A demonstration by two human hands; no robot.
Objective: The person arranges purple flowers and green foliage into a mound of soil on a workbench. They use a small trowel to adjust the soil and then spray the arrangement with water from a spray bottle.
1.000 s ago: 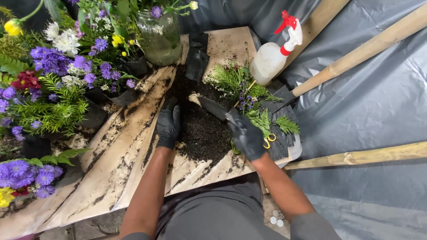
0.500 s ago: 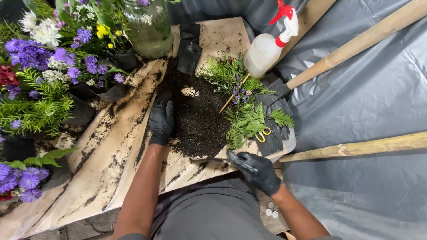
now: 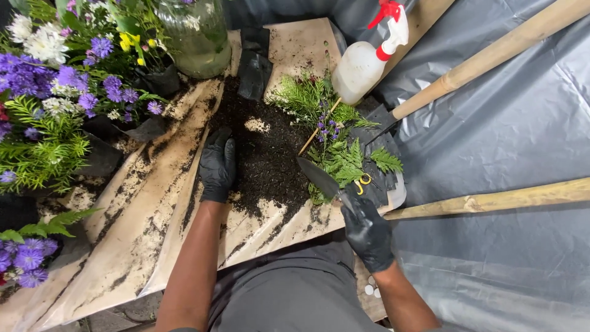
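Right hand [image 3: 367,230] now gripping trowel [image 3: 319,178], left hand [image 3: 217,165] on soil [image 3: 270,154]

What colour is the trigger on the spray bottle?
Red, on a whitish spray bottle; the trigger shows clearly in the head view.

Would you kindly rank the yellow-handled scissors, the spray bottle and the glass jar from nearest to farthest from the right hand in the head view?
From the right hand:
1. Yellow-handled scissors, just above it among the ferns.
2. Spray bottle, farther up, at the board's far edge.
3. Glass jar, far upper left beside the flowers.
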